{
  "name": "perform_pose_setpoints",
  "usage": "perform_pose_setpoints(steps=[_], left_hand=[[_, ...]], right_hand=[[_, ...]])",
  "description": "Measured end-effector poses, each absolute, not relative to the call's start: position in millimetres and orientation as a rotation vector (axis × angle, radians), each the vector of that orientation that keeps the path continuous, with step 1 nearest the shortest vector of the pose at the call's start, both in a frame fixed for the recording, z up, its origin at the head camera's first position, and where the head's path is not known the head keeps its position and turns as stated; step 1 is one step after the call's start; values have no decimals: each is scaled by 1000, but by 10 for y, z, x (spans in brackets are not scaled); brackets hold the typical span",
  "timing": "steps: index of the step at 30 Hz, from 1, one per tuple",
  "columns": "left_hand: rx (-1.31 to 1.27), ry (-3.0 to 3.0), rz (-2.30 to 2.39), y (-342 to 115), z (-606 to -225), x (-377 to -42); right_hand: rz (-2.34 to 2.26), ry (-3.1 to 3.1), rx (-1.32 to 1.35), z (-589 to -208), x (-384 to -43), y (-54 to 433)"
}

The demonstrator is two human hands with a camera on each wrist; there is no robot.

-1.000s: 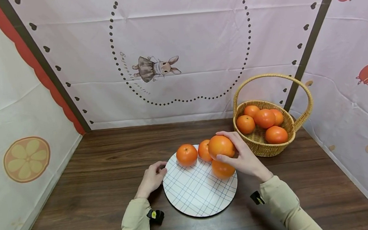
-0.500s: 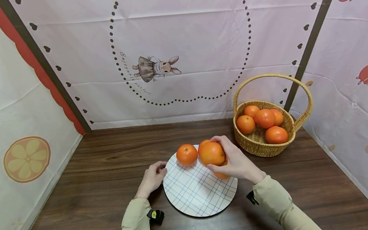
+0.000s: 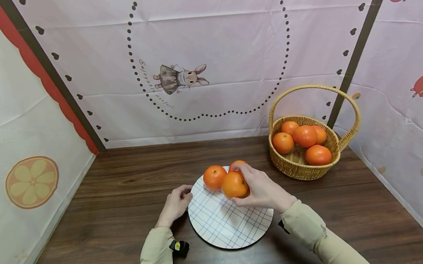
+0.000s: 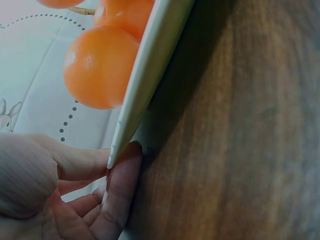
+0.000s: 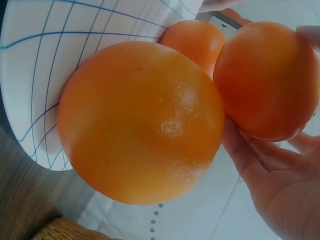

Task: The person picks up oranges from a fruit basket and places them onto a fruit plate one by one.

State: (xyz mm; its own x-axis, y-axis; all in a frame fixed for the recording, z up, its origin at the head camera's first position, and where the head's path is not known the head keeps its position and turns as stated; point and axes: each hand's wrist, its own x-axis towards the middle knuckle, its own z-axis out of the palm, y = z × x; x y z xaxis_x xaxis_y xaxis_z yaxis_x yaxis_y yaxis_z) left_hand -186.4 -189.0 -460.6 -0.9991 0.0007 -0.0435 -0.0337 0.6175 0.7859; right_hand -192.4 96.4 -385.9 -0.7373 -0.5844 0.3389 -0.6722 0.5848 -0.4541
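Note:
My right hand [image 3: 262, 188] holds an orange [image 3: 234, 184] above the checked white plate [image 3: 226, 230], thumb on its near side and fingers on its far side. One orange [image 3: 214, 177] sits on the plate at its far left, and another [image 3: 238, 163] is partly hidden behind the held one. A further orange [image 5: 140, 122], on the plate's right side, shows large in the right wrist view; my right hand covers it in the head view. My left hand [image 3: 174, 206] pinches the plate's left rim, thumb on top and finger beneath, as the left wrist view [image 4: 80, 185] shows.
A wicker basket [image 3: 301, 171] with a tall handle stands at the back right of the dark wooden table [image 3: 128, 193]. Several oranges [image 3: 305, 136] lie in it. Printed cloth walls [image 3: 228, 46] enclose the table at the back and both sides.
My right hand has carried the orange leftward and a little nearer over the plate, from above the right-hand orange. My left hand has stayed at the rim.

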Motion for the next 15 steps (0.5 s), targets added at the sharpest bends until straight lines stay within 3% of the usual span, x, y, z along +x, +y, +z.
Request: perform_pose_setpoints(steps=[15], left_hand=[[-17, 2818, 1337, -1882, -4592, -1868]], right_hand=[[472, -2734, 1107, -3908, -1868, 862]])
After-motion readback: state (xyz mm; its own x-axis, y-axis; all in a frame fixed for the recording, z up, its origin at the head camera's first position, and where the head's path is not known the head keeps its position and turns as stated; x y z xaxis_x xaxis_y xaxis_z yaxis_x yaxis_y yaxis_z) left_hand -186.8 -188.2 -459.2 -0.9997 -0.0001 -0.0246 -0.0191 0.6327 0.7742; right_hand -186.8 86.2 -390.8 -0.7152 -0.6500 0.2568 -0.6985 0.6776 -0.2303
